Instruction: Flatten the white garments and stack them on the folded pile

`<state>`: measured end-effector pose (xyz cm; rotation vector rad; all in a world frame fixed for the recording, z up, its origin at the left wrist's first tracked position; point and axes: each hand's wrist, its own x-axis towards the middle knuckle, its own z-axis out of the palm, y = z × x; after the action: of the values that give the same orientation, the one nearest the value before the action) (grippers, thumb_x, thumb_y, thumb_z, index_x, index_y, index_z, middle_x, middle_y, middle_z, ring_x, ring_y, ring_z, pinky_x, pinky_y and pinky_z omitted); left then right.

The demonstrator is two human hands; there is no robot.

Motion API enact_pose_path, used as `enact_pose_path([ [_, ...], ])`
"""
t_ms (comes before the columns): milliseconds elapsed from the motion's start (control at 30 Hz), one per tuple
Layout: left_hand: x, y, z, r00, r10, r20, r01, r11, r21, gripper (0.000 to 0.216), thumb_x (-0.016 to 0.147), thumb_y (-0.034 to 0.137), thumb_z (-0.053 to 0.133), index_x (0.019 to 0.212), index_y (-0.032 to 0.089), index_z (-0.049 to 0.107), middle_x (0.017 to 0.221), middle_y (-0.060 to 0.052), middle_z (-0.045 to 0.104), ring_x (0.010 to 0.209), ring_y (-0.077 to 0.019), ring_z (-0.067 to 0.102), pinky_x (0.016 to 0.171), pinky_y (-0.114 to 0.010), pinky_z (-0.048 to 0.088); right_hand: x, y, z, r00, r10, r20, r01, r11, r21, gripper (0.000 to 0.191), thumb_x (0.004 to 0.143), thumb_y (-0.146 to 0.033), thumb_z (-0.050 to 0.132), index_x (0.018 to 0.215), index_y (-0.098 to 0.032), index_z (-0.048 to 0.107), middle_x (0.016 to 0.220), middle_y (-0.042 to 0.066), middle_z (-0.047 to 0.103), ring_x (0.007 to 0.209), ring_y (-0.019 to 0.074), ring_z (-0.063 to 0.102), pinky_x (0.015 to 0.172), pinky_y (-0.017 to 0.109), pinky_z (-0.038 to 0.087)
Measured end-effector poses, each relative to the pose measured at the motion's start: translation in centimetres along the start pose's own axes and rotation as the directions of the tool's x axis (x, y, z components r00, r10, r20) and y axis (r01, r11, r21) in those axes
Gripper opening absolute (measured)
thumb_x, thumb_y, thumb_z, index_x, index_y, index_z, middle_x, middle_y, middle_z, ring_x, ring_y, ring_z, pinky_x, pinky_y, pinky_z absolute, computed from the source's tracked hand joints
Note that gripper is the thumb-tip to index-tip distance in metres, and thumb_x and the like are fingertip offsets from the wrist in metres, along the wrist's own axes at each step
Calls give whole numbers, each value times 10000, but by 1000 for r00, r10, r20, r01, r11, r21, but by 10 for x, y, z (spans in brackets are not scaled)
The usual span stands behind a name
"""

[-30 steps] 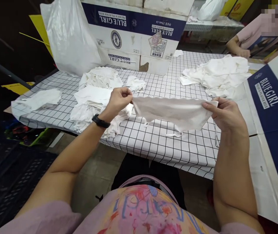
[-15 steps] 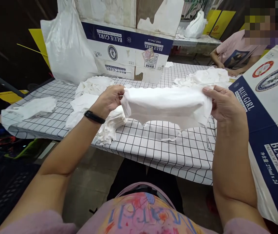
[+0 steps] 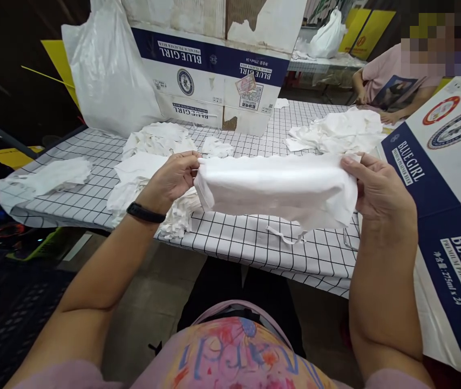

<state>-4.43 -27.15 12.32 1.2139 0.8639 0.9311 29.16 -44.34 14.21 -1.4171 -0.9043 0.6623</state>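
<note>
One table (image 3: 246, 237), covered in white cloth with a black grid; extends across the view.

One co-worker (image 3: 396, 84), pink shirt, partly in view beyond the table's far right side.

One tall carton (image 3: 214, 65), white and navy, standing on the table at the back; "BLUE GIRL" lettering upside down, surface torn in patches.

One second carton (image 3: 436, 216), same printing (lettering right way up, though slanted), along the right side.

One plastic bag (image 3: 111, 81), white, bulging, beside the tall carton on its left.

One right-hand heap (image 3: 336, 129) of white fabric, crumpled, near the second carton.

One left-hand heap (image 3: 160, 138) of similar fabric, just in front of the plastic bag; a layered stack (image 3: 177, 216) lies nearer the table's front edge, partly behind the left forearm.

One white cloth piece (image 3: 279, 186), stretched between the two hands above the front part of the table; upper edge slightly wavy, lower part hanging.

One flat white piece (image 3: 52, 175), lying at the table's left end.

Two bare hands. Left hand (image 3: 177, 175): thumb and fingers pinched together on the cloth's upper left corner. Right hand (image 3: 378, 186): thumb pressed over the upper right corner, fingers curled behind, no gap showing.

One wristband (image 3: 146, 213), black, left wrist.

One thin strap (image 3: 283, 237), white, below the cloth's lower edge; contact with the table cannot be told.
</note>
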Motion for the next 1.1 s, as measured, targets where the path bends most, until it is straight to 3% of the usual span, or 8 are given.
enact_pose_path([
  [100,1,9,4,999,33,12,-33,999,-21,104,603,46,567,622,149,564,621,12,483,560,-75,457,495,-182,400,5,-9,3,995,83,-58,-73,986,153,430,568,-366,991,778,-203,653,684,-14,634,578,109,560,499,233,476],
  [300,20,43,18,974,212,75,-211,977,-29,204,709,0,574,591,155,513,618,24,479,537,-41,452,513,-149,409,29,-29,7,990,-117,-81,130,976,175,354,635,-276,965,824,-173,685,784,24,679,654,125,615,637,277,557],
  [533,28,73,34,958,258,126,-264,964,34,201,730,11,581,618,159,504,633,16,521,545,-66,508,591,-232,507,53,-49,0,960,-248,-128,260,961,89,285,711,-269,929,820,-152,693,775,28,655,723,174,649,818,428,586],
  [667,32,78,36,938,330,104,-341,932,120,180,694,18,629,685,162,521,676,27,562,611,-82,558,675,-290,566,58,-59,-6,940,-286,-189,307,947,92,232,728,-201,907,806,-141,698,758,29,645,699,173,640,835,464,587],
  [767,39,85,37,894,440,84,-448,873,194,187,690,32,667,729,166,543,692,31,581,653,-96,576,671,-293,567,59,-67,-9,918,-339,-208,362,928,87,227,716,-172,907,778,-146,690,741,21,637,656,152,613,792,432,587],
  [867,49,96,39,818,570,81,-566,771,291,198,685,46,710,743,170,567,668,31,585,651,-103,549,657,-300,543,58,-77,-12,904,-376,-204,395,917,60,197,733,-152,886,791,-153,697,712,1,632,622,122,575,692,341,564],
  [967,61,112,40,749,654,102,-639,673,373,230,681,68,764,774,180,586,648,41,582,699,-111,522,738,-343,532,54,-89,-13,901,-389,-191,403,914,41,91,804,-103,807,833,-135,727,717,4,650,651,113,594,666,289,537],
  [1100,74,132,42,730,666,154,-650,606,459,254,713,149,809,802,189,574,659,56,573,784,-113,508,868,-417,515,52,-107,-14,899,-388,-203,388,921,-42,86,890,-46,703,845,-107,743,688,5,651,642,98,586,707,302,556],
])
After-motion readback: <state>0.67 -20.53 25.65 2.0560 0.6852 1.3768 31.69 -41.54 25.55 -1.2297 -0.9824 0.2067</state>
